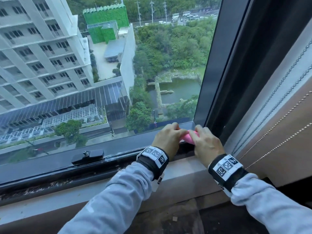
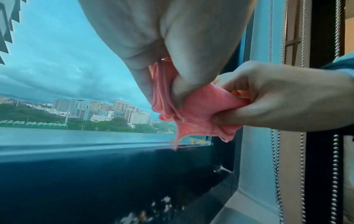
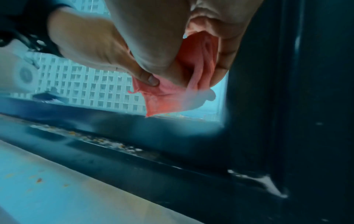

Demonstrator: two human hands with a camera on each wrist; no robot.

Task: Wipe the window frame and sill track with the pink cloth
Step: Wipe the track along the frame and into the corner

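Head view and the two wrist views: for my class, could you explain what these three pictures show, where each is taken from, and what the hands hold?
No machine here: a person wears three cameras. The wide picture comes from the head, looking down at both hands; the close ones come from each wrist. The left hand and right hand together grip a bunched soft pink cloth just above the dark metal sill track, near the window's right corner. Pale crumbs of dirt lie in the track. A black window latch sits further left.
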